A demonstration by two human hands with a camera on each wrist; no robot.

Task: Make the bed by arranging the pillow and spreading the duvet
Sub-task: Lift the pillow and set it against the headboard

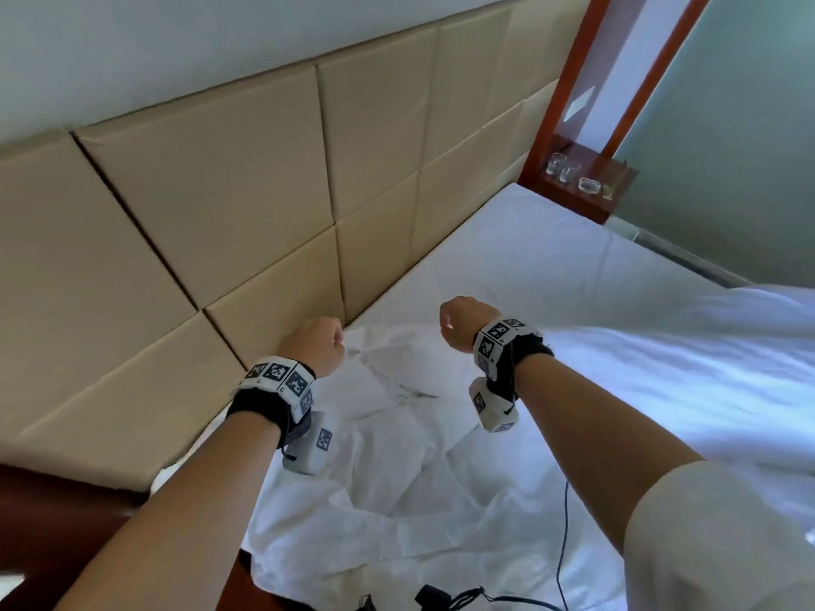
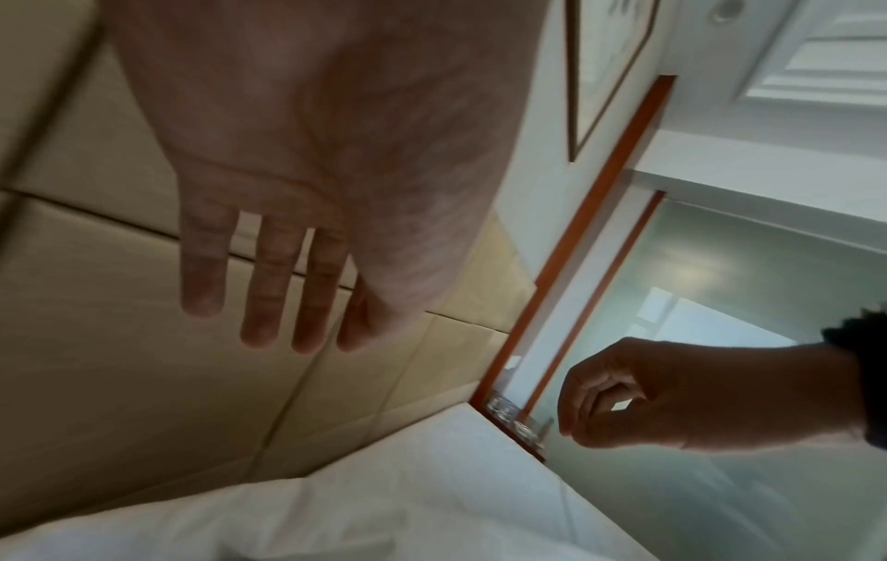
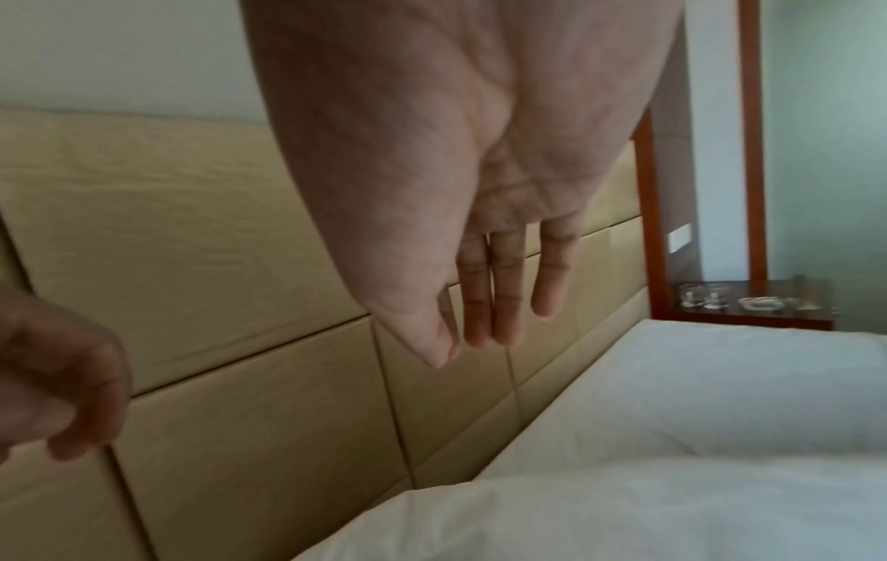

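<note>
Bed: white-sheeted mattress (image 1: 551, 253) against a beige padded panel headboard (image 1: 211, 178). Crumpled white cotton duvet (image 1: 397, 469) heaped at the near end, below both hands. Left hand (image 1: 315, 343) and right hand (image 1: 463, 321) raised above it, fingers straight, slightly apart, holding nothing. Red-brown wooden bedside shelf (image 1: 573, 198) bearing clear drinking glasses (image 1: 558, 166). Pale green wall (image 1: 727, 147) beyond.

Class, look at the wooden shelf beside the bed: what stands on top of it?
On the wooden shelf stand two clear glasses and a glass dish. A small greenish item beside them is too small to identify.
</note>
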